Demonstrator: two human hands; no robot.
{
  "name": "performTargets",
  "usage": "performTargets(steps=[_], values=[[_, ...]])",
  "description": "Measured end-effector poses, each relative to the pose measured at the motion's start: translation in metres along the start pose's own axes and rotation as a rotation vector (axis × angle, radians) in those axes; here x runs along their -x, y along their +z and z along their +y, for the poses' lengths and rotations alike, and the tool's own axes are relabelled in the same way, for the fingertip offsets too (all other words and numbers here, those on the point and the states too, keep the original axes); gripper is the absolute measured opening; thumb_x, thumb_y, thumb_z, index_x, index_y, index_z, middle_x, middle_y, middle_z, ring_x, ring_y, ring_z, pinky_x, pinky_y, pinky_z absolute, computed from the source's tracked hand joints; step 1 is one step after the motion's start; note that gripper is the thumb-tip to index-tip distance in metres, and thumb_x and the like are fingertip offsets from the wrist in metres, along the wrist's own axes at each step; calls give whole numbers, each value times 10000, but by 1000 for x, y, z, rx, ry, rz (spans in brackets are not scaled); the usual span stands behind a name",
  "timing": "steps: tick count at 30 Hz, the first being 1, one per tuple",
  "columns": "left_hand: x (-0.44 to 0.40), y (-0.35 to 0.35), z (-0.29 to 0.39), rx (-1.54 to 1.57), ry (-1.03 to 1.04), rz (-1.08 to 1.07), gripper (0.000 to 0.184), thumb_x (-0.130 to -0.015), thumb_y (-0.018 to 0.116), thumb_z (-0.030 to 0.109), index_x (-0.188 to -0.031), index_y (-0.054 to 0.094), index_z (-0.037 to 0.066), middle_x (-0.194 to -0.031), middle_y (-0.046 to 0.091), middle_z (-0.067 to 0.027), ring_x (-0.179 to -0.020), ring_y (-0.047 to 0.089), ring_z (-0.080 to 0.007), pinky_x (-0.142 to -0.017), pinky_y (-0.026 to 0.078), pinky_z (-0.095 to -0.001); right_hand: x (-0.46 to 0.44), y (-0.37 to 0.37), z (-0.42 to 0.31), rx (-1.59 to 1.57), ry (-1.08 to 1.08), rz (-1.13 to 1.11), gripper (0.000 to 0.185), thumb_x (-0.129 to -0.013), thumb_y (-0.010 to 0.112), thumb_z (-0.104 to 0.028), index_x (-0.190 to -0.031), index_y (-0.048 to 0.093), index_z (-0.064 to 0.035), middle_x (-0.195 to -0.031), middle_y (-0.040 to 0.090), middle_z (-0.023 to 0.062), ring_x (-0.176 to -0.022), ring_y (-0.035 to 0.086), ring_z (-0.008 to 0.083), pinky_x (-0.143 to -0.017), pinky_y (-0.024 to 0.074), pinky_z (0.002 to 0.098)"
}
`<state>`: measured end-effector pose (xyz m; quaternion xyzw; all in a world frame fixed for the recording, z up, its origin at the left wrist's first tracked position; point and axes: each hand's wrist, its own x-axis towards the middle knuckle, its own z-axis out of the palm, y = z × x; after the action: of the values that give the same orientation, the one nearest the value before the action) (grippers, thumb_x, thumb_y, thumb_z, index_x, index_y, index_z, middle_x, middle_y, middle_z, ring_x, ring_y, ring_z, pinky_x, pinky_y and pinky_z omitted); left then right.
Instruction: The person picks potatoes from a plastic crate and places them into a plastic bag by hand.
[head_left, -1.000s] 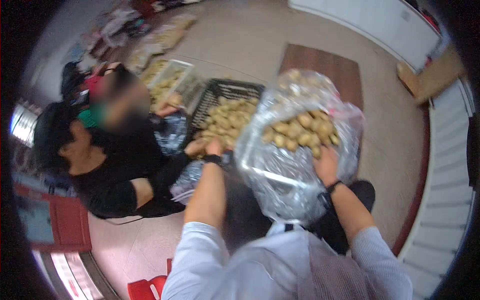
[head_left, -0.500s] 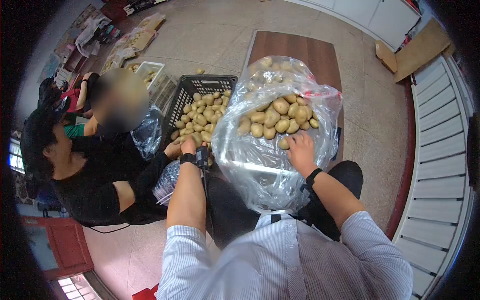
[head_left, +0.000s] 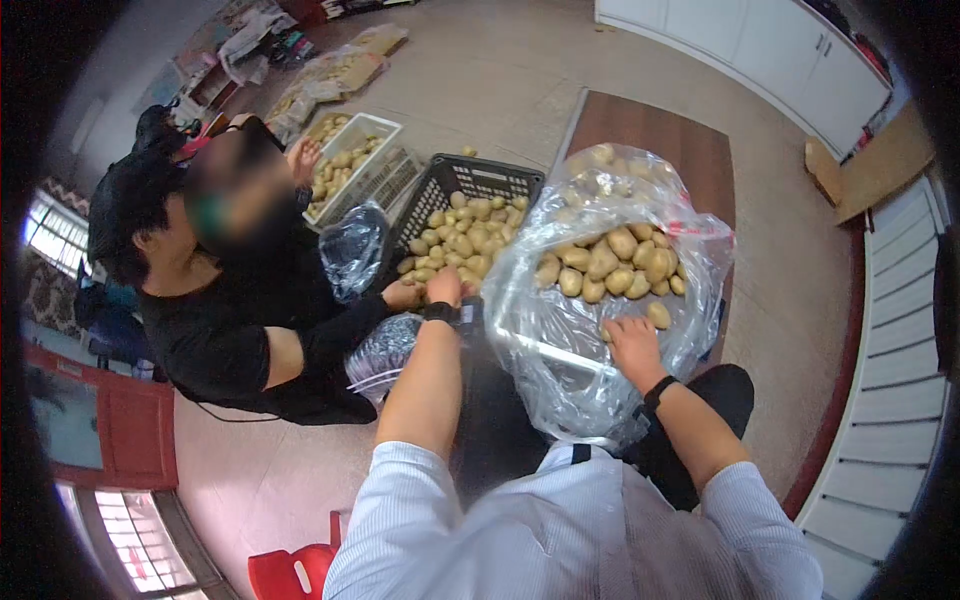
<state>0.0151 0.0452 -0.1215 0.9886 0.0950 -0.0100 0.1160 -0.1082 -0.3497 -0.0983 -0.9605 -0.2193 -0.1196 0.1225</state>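
Observation:
Several round yellow-brown items like potatoes or kiwis [head_left: 603, 262] lie in a large clear plastic bag [head_left: 560, 345]. My right hand [head_left: 632, 350] is inside the bag's opening, its fingers curled at a small round item; another single one [head_left: 658, 315] lies just beyond. My left hand [head_left: 443, 287] is at the near edge of a black crate [head_left: 490, 175] of the same items; its fingertips are hard to make out. A co-worker's hand [head_left: 402, 295] is close beside it on the left.
A co-worker in black [head_left: 220, 340] sits at the left. Beyond stand a white crate [head_left: 385, 165] of similar items and a dark plastic bag [head_left: 355, 250]. The clear bag rests on a brown board [head_left: 650, 125]. A red stool [head_left: 295, 572] is at the bottom left.
The view has shifted, so the scene sits further right. My right hand has drawn back slightly from the pile, and a single item now lies apart beyond its fingers. My left hand stays at the black crate.

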Motion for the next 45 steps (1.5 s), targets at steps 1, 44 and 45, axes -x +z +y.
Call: performTargets(steps=[1, 44, 45], values=[[11, -17, 13, 14, 6, -1, 199, -741, 698, 160, -859, 622, 19, -849, 665, -194, -796, 648, -356, -653, 508, -472, 0, 0, 0, -3, -5, 12, 298, -766, 559, -90, -1055, 621, -129, -904, 590, 76, -942, 563, 275, -887, 387, 429], [66, -68, 145, 1237, -24, -925, 243, -911, 583, 308, -988, 556, 79, -721, 574, -16, -530, 583, -118, -395, 442, -249, -82, -34, -62, -886, 353, -171, 287, -926, 555, -269, -854, 584, 7, -626, 594, 102, -536, 555, 230, -536, 438, 351], [65, -70, 145, 1236, -21, -925, 243, -911, 583, 308, -988, 556, 79, -721, 574, -16, -530, 583, -118, -395, 442, -249, -76, -24, -56, -839, 331, -105, 263, -909, 572, -253, -871, 591, 6, -675, 604, 124, -594, 569, 258, -572, 445, 360]])
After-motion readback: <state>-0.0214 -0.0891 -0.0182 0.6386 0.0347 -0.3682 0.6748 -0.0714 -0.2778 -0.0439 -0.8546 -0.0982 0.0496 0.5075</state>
